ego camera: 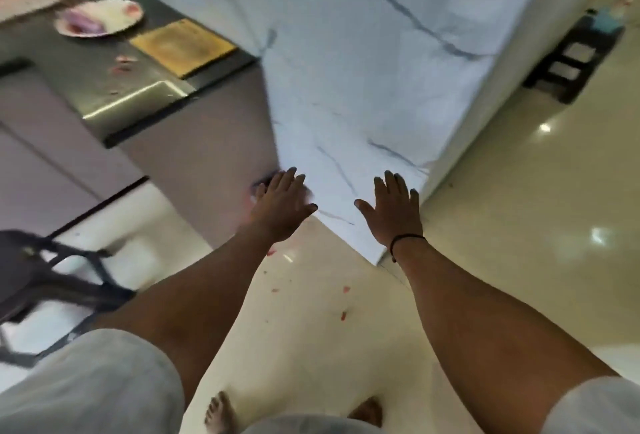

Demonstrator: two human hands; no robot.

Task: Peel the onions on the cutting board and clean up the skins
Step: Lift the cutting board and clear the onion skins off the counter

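Both arms reach down toward the floor at the foot of a white marbled wall. My left hand [282,206] is spread flat with straight fingers and holds nothing. My right hand [394,213] is also flat and empty, a black band on its wrist. Small red onion skin bits [344,315] lie scattered on the cream floor tiles between my arms. Up on the dark counter sit a wooden cutting board [183,45] and a plate [130,19] with peeled purple onions [85,23]. More skin scraps [123,63] lie on the counter beside the board.
A steel sink [138,101] is set in the counter's near corner. A dark chair [45,277] stands at the left. A black step stool [575,59] stands at the far right. My bare feet [221,414] show at the bottom.
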